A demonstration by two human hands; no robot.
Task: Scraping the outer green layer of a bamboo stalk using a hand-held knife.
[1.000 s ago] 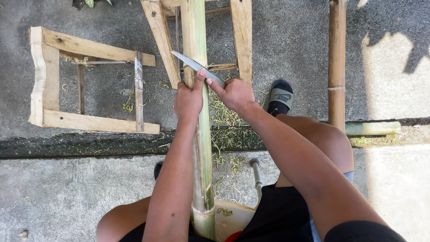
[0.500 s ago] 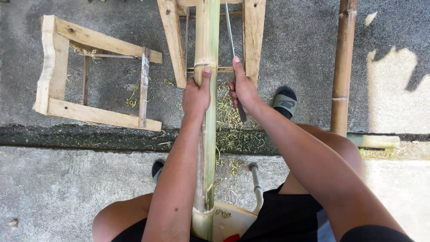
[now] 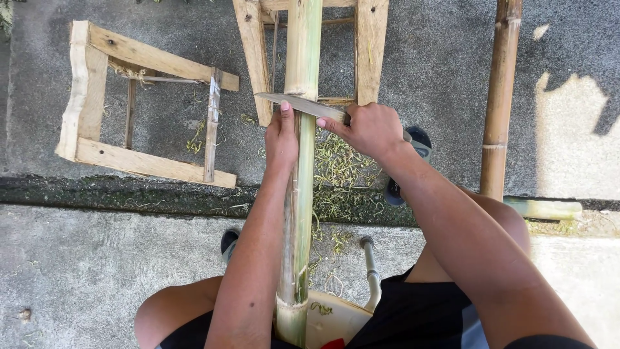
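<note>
Grey concrete floor [image 3: 84, 265] in bright sun — a dark, damp seam [image 3: 129, 190] crosses it just below the hand level. A rough wooden frame [image 3: 139, 110] lies well left of the hands, a second bamboo pole [image 3: 500, 97] stands right of them — green shavings [image 3: 336, 174] scattered beneath

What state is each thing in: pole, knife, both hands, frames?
Green bamboo pole: lying lengthwise between the knees, skin partly scraped.
Knife: blade laid across the pole.
Left hand: gripping the pole, thumb by the blade.
Right hand: shut on the knife handle.
Wooden frame: flat on the ground, untouched.
</note>
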